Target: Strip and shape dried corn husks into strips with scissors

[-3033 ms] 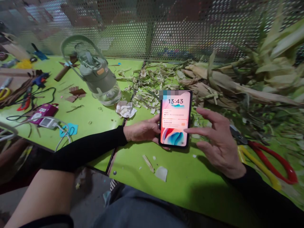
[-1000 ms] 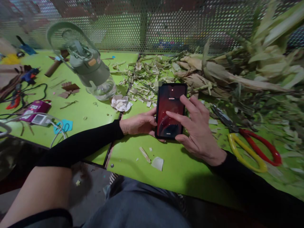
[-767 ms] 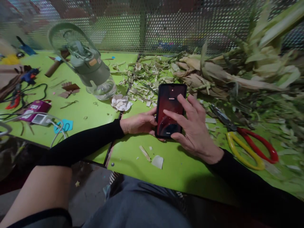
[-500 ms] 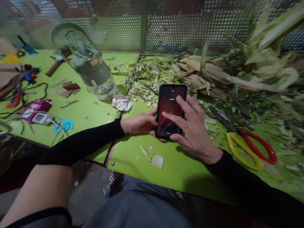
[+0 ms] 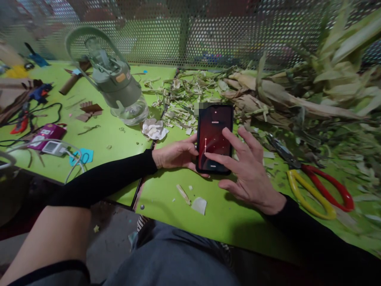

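Observation:
A black smartphone (image 5: 214,135) with a lit dark-red screen is propped over the green table. My left hand (image 5: 178,155) grips its left edge and lower corner, with some fingers hidden behind it. On the screen a bright line runs down the left side of a dot pattern. My right hand (image 5: 250,171) has its fingers spread over the phone, the index fingertip at the lower end of that line. Nothing is held in this hand. Scissors (image 5: 297,163) with one red and one yellow handle lie to its right.
A green-lidded water bottle (image 5: 120,85) and crumpled paper (image 5: 154,129) stand left of the phone. Dry corn husks (image 5: 276,93) and scraps cover the back right. A purple box (image 5: 47,136), white charger (image 5: 55,148) and cables lie at left. A perforated metal screen (image 5: 220,35) closes the back.
My right index fingertip has slid down the left side of the phone screen, and a bright line now shows there. My left hand keeps its grip on the phone.

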`<state>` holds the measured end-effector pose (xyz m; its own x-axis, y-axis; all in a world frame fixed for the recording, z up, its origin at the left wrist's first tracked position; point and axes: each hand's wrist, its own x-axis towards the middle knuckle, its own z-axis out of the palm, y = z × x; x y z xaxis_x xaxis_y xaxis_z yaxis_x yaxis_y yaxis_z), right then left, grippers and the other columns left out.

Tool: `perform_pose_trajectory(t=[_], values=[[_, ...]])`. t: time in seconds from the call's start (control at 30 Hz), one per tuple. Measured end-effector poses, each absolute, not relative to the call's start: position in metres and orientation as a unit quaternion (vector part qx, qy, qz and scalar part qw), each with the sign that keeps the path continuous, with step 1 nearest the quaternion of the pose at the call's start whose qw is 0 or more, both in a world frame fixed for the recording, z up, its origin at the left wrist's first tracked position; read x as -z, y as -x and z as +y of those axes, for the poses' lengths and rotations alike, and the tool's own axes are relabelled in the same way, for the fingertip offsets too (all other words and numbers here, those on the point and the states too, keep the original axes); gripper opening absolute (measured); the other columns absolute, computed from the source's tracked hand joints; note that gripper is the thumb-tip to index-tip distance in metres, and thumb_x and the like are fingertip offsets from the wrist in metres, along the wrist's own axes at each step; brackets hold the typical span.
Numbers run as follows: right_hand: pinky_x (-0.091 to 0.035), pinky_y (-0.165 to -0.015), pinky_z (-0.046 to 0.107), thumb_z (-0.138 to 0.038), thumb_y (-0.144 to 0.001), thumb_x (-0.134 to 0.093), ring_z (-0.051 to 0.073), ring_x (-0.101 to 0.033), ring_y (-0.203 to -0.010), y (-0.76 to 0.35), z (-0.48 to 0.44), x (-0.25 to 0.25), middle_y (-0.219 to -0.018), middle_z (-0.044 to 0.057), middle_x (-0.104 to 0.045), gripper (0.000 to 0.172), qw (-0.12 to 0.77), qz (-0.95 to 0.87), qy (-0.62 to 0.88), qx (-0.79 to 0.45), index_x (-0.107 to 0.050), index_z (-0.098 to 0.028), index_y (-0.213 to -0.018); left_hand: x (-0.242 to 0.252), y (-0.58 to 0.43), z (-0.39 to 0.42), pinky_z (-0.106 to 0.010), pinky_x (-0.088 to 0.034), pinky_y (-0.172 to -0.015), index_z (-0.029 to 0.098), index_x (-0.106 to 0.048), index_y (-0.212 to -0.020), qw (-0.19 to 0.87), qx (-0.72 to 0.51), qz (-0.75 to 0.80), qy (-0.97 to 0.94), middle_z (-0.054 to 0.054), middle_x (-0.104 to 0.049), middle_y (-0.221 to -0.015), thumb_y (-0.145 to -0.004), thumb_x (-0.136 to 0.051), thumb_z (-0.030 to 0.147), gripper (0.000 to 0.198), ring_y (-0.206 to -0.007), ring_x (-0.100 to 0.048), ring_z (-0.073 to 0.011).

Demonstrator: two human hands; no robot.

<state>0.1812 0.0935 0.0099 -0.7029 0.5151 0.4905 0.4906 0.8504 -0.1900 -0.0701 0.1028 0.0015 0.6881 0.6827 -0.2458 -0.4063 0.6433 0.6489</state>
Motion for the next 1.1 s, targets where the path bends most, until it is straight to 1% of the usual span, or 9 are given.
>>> perform_pose_trajectory(t=[0.1,0.2,0.4,0.5,0.7,0.8,0.93,1.03,1.1], values=[[-0.030,-0.128,0.072,-0.074,-0.100,-0.045,0.047,-0.031,-0.162,-0.186,0.094,-0.013,-0.180,-0.001,-0.031,0.060,0.276,-0.915,0.295,-0.013,-0.071,-0.039,-0.142,-0.003,0.070,0.103,-0.045,-0.067,-0.091,0.034,-0.038,-0.162,0.876,-0.321,0.237,-0.273,-0.006,-0.076,-0.127,-0.070,-0.057,0.007,0.098,-0.092,-0.080,-0.0206],[-0.031,-0.126,0.074,-0.075,-0.102,-0.035,0.047,-0.032,-0.161,-0.190,0.095,-0.017,-0.179,-0.001,-0.032,0.063,0.289,-0.909,0.300,0.000,-0.071,-0.038,-0.138,-0.003,0.071,0.103,-0.049,-0.069,-0.090,0.034,-0.044,-0.156,0.873,-0.336,0.222,-0.276,-0.007,-0.073,-0.135,-0.070,-0.060,0.007,0.092,-0.096,-0.080,-0.0230],[-0.032,-0.124,0.076,-0.076,-0.102,-0.026,0.048,-0.036,-0.158,-0.193,0.097,-0.021,-0.175,0.000,-0.039,0.069,0.317,-0.893,0.319,0.001,-0.075,-0.037,-0.130,-0.003,0.072,0.103,-0.050,-0.069,-0.090,0.033,-0.046,-0.154,0.867,-0.350,0.226,-0.274,-0.009,-0.069,-0.140,-0.070,-0.061,0.007,0.089,-0.097,-0.080,-0.0238],[-0.033,-0.124,0.076,-0.074,-0.103,-0.021,0.048,-0.039,-0.157,-0.193,0.097,-0.021,-0.174,-0.001,-0.041,0.070,0.332,-0.886,0.324,0.013,-0.074,-0.039,-0.133,-0.001,0.071,0.103,-0.053,-0.068,-0.094,0.033,-0.047,-0.155,0.867,-0.347,0.226,-0.277,-0.010,-0.069,-0.141,-0.070,-0.060,0.008,0.089,-0.098,-0.080,-0.0245],[-0.037,-0.122,0.074,-0.076,-0.102,-0.012,0.046,-0.045,-0.153,-0.191,0.097,-0.022,-0.171,-0.006,-0.045,0.076,0.382,-0.857,0.344,0.035,-0.070,-0.045,-0.141,0.003,0.072,0.104,-0.057,-0.067,-0.092,0.033,-0.050,-0.149,0.869,-0.347,0.212,-0.280,-0.008,-0.067,-0.143,-0.071,-0.063,0.010,0.083,-0.102,-0.079,-0.0265],[-0.037,-0.124,0.069,-0.074,-0.104,-0.012,0.041,-0.046,-0.154,-0.190,0.098,-0.022,-0.171,-0.007,-0.045,0.074,0.384,-0.857,0.341,0.030,-0.069,-0.045,-0.140,0.004,0.073,0.104,-0.055,-0.067,-0.090,0.033,-0.052,-0.145,0.870,-0.342,0.207,-0.291,-0.006,-0.069,-0.139,-0.072,-0.063,0.010,0.078,-0.098,-0.079,-0.0253],[-0.039,-0.123,0.066,-0.070,-0.106,-0.018,0.040,-0.048,-0.154,-0.190,0.101,-0.021,-0.168,-0.001,-0.051,0.069,0.399,-0.857,0.326,0.018,-0.072,-0.037,-0.132,0.005,0.072,0.105,-0.050,-0.067,-0.086,0.034,-0.055,-0.138,0.862,-0.352,0.207,-0.300,-0.005,-0.074,-0.128,-0.071,-0.067,0.009,0.073,-0.095,-0.077,-0.0235],[-0.040,-0.122,0.067,-0.067,-0.107,-0.018,0.040,-0.048,-0.153,-0.192,0.105,-0.019,-0.166,0.003,-0.053,0.067,0.399,-0.857,0.325,0.014,-0.073,-0.034,-0.130,0.006,0.073,0.106,-0.044,-0.065,-0.084,0.034,-0.053,-0.143,0.851,-0.360,0.217,-0.315,-0.004,-0.075,-0.120,-0.070,-0.072,0.010,0.079,-0.091,-0.076,-0.0211],[-0.041,-0.120,0.068,-0.065,-0.108,-0.020,0.041,-0.049,-0.152,-0.194,0.109,-0.017,-0.165,0.006,-0.054,0.066,0.396,-0.858,0.326,0.012,-0.073,-0.033,-0.131,0.005,0.076,0.109,-0.039,-0.063,-0.084,0.034,-0.049,-0.150,0.839,-0.363,0.237,-0.328,-0.005,-0.075,-0.122,-0.072,-0.074,0.011,0.085,-0.091,-0.076,-0.0204]])
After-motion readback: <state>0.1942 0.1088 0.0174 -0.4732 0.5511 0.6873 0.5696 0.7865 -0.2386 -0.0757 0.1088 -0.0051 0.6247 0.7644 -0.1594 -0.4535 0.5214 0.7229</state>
